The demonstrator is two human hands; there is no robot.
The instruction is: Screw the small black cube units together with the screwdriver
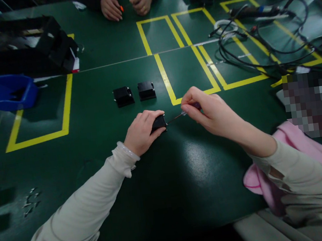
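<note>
My left hand (144,132) is closed around a small black box (159,124), holding it down on the green table. In my right hand (207,111) is a screwdriver (176,117), its handle mostly covered by my fingers. The thin shaft points left, and its tip meets a small screw on the box's right side. Just beyond my left hand stand two similar black boxes, one on the left (123,96) and one on the right (146,90), with small screws sticking out at their sides.
Loose screws (30,202) lie at the lower left. A blue bin (6,92) and a long black rack (23,47) stand at the left. Black cables (266,45) coil at the right, above a pink cloth (292,139). Across the table are another person's hands (126,5).
</note>
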